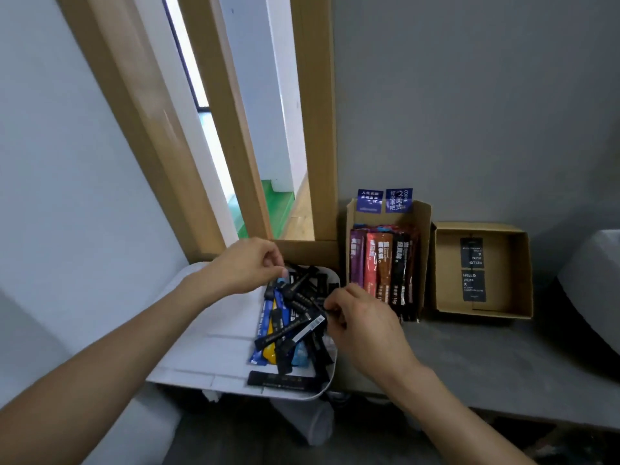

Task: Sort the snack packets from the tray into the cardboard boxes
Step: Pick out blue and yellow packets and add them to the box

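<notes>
A white tray (214,344) holds a pile of several stick packets (292,317), mostly black with a few blue and yellow ones. My left hand (245,266) hovers over the pile's far end, fingers pinched on a black packet. My right hand (359,317) is at the pile's right side, fingertips closed on another black packet. Right of the tray, a cardboard box (424,229) holds purple, red, brown and black sachets standing in a row. A second, shallower cardboard box (523,273) farther right holds two flat black packets (473,268).
Everything rests on a grey counter (486,357) against a grey wall. A wooden window frame (315,129) rises behind the tray. A white object (597,283) sits at the far right edge. The tray overhangs the counter's front left.
</notes>
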